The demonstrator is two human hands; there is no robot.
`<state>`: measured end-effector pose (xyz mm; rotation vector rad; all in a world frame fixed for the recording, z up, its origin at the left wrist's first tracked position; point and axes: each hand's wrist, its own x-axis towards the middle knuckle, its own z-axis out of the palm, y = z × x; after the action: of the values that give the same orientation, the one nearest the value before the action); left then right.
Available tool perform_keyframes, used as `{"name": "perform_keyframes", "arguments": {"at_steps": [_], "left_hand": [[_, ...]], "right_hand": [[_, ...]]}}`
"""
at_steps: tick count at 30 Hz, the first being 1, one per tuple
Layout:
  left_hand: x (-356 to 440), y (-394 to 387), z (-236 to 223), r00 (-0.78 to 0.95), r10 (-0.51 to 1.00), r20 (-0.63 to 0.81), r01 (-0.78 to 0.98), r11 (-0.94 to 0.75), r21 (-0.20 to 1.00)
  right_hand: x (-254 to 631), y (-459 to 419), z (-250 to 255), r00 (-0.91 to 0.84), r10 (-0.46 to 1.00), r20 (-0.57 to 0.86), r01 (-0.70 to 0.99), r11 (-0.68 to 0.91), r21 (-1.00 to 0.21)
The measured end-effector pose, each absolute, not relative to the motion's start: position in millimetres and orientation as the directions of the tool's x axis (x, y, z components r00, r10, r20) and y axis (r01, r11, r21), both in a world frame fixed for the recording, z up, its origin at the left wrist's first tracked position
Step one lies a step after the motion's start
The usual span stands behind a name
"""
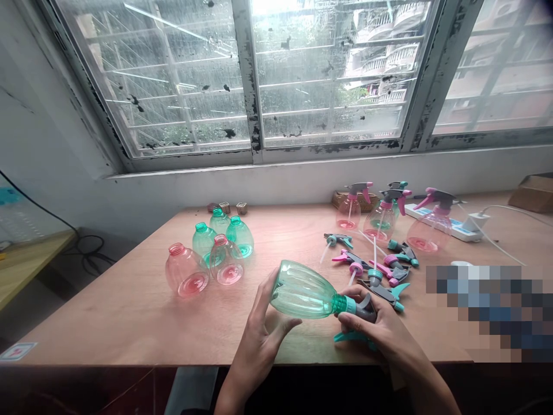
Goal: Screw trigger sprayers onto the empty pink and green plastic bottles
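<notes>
My left hand (261,331) cups the body of a clear green plastic bottle (302,290), which lies on its side above the table's near edge. At the bottle's neck, my right hand (380,325) is closed around a grey and teal spray trigger head (363,314). Just beyond the hands lie several loose spray heads (380,268) in pink, teal and grey with thin dip tubes.
Several capless pink and green bottles (211,253) stand at the left on the wooden table (129,300). Three finished spray bottles (384,213) stand at the back right near a white power strip (453,227). A cardboard box (533,193) sits far right under the window.
</notes>
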<state>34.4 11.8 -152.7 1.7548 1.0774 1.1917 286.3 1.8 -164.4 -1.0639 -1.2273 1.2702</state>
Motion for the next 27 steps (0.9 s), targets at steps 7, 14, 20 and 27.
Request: {"name": "perform_keyframes", "arguments": {"at_steps": [7, 14, 20, 27], "left_hand": [[33.3, 7.0, -147.2, 0.228, 0.933, 0.278, 0.237, -0.33, 0.914], [34.6, 11.6, -150.7, 0.217, 0.943, 0.252, 0.137, -0.285, 0.949], [30.5, 12.1, -153.7, 0.226, 0.92, 0.322, 0.243, -0.373, 0.895], [30.6, 9.3, -151.7, 0.234, 0.901, 0.365, 0.313, -0.426, 0.849]], "right_hand": [[283.2, -1.2, -162.3, -0.074, 0.995, 0.07, -0.07, 0.065, -0.995], [286.4, 2.2, -166.8, -0.108, 0.991, 0.075, 0.001, 0.075, -0.997], [285.2, -0.1, -163.3, -0.087, 0.994, 0.059, -0.001, 0.059, -0.998], [284.4, -1.0, -163.0, -0.077, 0.995, 0.062, -0.047, 0.058, -0.997]]}}
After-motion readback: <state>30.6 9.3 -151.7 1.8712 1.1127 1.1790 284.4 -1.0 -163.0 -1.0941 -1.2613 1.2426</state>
